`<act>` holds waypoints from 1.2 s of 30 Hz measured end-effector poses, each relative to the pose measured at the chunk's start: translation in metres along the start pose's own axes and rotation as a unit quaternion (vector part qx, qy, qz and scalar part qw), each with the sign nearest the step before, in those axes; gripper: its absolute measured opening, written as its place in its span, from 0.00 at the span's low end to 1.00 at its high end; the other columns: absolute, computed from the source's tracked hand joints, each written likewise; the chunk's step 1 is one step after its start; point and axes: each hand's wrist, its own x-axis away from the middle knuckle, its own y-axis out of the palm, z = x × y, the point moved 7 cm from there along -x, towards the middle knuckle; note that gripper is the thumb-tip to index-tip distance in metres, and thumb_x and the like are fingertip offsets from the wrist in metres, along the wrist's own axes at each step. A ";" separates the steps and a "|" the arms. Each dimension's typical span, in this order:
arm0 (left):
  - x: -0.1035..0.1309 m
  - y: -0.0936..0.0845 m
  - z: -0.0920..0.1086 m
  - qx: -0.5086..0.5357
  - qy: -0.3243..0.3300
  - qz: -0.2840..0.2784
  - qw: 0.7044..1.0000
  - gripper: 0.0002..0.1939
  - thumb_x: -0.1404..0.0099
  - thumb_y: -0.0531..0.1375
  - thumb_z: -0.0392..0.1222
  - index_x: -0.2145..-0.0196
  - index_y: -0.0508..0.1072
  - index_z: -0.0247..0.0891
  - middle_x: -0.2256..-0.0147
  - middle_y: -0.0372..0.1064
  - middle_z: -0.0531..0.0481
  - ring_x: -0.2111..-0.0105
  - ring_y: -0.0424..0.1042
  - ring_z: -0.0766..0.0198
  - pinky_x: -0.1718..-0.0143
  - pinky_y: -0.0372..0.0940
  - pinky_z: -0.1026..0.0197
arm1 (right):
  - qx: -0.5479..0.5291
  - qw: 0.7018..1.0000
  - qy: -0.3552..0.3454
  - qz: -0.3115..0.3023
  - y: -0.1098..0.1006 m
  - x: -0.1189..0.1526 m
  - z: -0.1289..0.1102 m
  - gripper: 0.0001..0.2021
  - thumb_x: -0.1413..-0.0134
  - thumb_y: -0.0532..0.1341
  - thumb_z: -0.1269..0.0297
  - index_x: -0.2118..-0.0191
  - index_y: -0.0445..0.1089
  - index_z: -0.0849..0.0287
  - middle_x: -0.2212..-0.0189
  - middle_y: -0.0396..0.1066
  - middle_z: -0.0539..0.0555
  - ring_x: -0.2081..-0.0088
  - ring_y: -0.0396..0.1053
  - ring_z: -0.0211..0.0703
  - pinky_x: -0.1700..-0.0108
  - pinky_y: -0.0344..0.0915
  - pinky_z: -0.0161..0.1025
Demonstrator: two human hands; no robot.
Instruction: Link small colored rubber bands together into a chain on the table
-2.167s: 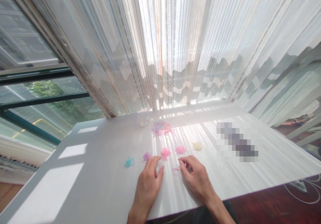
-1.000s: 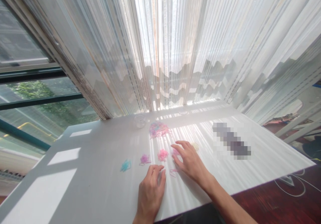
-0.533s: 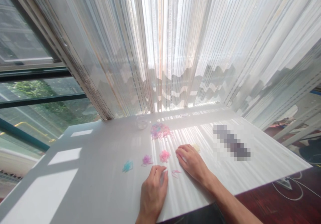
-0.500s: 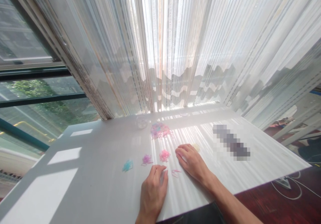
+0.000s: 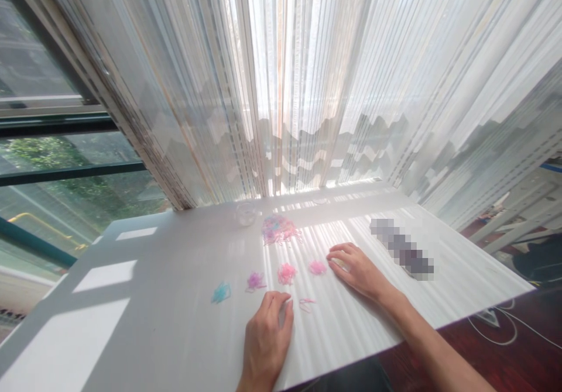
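Small elastic bands lie in piles on the white table. From left to right run a teal pile (image 5: 220, 292), a purple pile (image 5: 255, 281), a bright pink pile (image 5: 287, 274) and a light pink pile (image 5: 318, 268). Behind them sits a larger mixed-colour pile (image 5: 280, 229). My left hand (image 5: 268, 333) rests near the front, fingers curved, a small gap between thumb and forefinger, nothing visible held. A few loose pink bands (image 5: 307, 304) are right of it. My right hand (image 5: 355, 268) is open over a pale yellow pile (image 5: 339, 261), partly hidden under the fingers.
A clear round container (image 5: 246, 214) stands at the back, left of the mixed pile. To the right lies a blurred-out dark long object (image 5: 404, 248). A striped sheer curtain (image 5: 285, 88) hangs along the table's far edge. White cables (image 5: 496, 333) run on the floor at right.
My right hand has moved right, from over the light pink pile to the yellow one, uncovering the light pink bands. My left hand has stayed nearly still.
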 end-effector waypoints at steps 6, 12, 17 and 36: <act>-0.001 -0.001 0.001 0.012 0.002 0.008 1.000 0.11 0.25 0.51 0.41 0.60 0.74 0.44 0.65 0.77 0.52 0.70 0.80 0.63 0.69 0.72 0.64 | -0.026 0.999 -0.014 0.018 -0.006 0.012 0.005 0.09 0.33 0.58 0.68 0.58 0.77 0.53 0.59 0.78 0.57 0.56 0.75 0.51 0.53 0.75 0.50; -0.002 -0.002 0.003 0.015 -0.002 -0.004 1.000 0.11 0.25 0.51 0.41 0.60 0.73 0.44 0.65 0.77 0.52 0.68 0.80 0.63 0.68 0.72 0.64 | -0.025 0.998 -0.019 0.059 -0.013 0.017 0.012 0.08 0.33 0.60 0.65 0.55 0.77 0.52 0.57 0.78 0.57 0.54 0.75 0.52 0.51 0.75 0.52; -0.001 -0.001 0.004 0.011 0.001 -0.011 1.000 0.10 0.26 0.52 0.40 0.60 0.73 0.44 0.65 0.77 0.53 0.69 0.79 0.63 0.68 0.71 0.64 | -0.011 0.990 0.011 0.137 -0.025 0.027 -0.004 0.09 0.34 0.61 0.64 0.52 0.76 0.53 0.55 0.76 0.58 0.51 0.74 0.55 0.49 0.74 0.55; -0.006 -0.007 -0.002 0.021 0.038 -0.014 0.999 0.09 0.28 0.55 0.37 0.56 0.75 0.43 0.64 0.75 0.49 0.69 0.77 0.62 0.66 0.74 0.61 | -0.097 0.994 0.049 0.015 0.041 0.027 -0.098 0.08 0.37 0.60 0.74 0.63 0.74 0.55 0.67 0.72 0.53 0.64 0.72 0.48 0.59 0.71 0.46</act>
